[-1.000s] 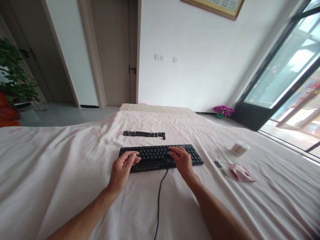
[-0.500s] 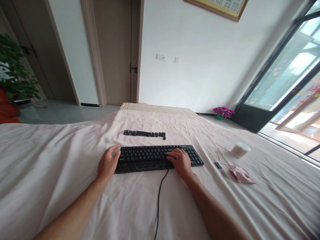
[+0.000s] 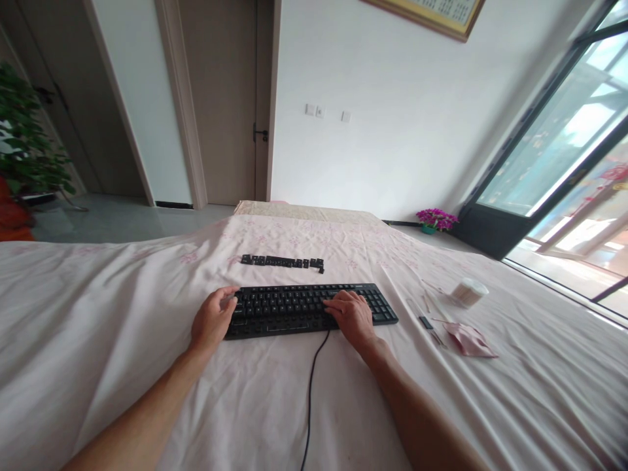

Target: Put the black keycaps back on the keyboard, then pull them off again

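Observation:
A black wired keyboard (image 3: 279,304) lies on the pink-white cloth, and its front row is bare of keycaps. My left hand (image 3: 213,318) grips the keyboard's left end, fingers at the back corner and thumb near the edge. Over the right part of the keys, my right hand (image 3: 352,315) has its fingertips closed together against the keyboard; anything between them is hidden. Behind the keyboard, several loose black keycaps (image 3: 282,261) stand in a row, with one slightly in front at the right end. A black cable (image 3: 309,399) runs from the keyboard's front edge towards me.
To the right lie a clear round tub of cotton swabs (image 3: 470,292), a folded pink cloth (image 3: 471,340), a small dark-handled tool (image 3: 426,322) and some thin sticks. The patterned cloth (image 3: 122,294) has folds. Beyond are doors, a wall and pink flowers (image 3: 436,219).
Both hands stay in nearly the same places on the keyboard. The whole view has shifted very slightly; nothing else has visibly moved.

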### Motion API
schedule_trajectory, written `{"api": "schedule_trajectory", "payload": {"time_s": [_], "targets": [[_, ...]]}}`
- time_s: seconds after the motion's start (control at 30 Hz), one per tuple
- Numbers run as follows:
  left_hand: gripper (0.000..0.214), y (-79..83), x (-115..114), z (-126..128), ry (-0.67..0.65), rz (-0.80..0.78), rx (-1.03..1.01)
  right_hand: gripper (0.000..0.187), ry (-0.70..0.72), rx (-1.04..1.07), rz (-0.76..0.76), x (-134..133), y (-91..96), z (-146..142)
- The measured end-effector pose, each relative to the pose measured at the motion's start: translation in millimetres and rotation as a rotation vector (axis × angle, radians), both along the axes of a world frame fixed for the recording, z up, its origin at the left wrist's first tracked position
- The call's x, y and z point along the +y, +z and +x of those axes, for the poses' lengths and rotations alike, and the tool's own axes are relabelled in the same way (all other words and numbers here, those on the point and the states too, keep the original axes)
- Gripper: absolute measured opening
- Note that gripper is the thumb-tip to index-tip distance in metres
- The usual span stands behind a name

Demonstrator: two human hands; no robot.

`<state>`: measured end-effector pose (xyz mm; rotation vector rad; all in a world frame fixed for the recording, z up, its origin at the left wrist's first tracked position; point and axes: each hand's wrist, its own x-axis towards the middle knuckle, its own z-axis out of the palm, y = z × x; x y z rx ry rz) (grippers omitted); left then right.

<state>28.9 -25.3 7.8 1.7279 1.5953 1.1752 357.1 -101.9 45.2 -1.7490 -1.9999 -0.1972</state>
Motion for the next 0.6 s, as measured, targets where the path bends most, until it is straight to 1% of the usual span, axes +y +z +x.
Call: {"api": "schedule_trajectory", "payload": {"time_s": [0.2,0.33,0.6], "targets": [[0.034,0.6,-0.9,0.3,-0.007,0.003,0.018,0.018,0.008,-0.02,-0.003,-1.4,2.7,-1.3],[0.034,1.6,-1.8,0.3,-0.014,0.013,0.031,0.017,0.041,-0.071,-0.025,-1.7,7.3,-2.5],[0.033,-3.0,-0.2,0.4,-0.009,0.027,0.057,0.019,0.037,-0.207,-0.021,-6.4,14.5,-9.2]]}}
